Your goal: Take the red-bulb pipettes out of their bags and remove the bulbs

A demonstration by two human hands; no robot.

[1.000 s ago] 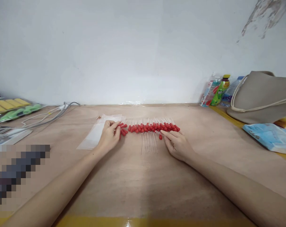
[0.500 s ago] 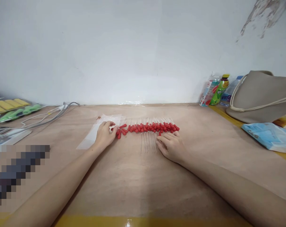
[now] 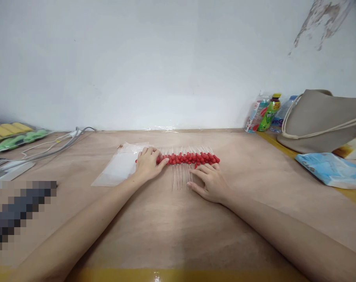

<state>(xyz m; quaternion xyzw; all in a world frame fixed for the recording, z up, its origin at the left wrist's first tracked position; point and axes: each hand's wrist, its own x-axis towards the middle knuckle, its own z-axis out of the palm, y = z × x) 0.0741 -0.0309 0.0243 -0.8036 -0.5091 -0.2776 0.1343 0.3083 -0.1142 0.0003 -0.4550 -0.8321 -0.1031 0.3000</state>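
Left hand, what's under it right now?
The left hand covers the left end of the red-bulbed dropper row and the clear bag edge. Red bulbs show at its fingertips; how many lie beneath the palm is hidden.

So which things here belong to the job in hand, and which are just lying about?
In hand: left hand, right hand, row of red-capped droppers, clear plastic bag beside it.
Lying about: drink bottles, beige bag, blue packet, cables, yellow and green pack.
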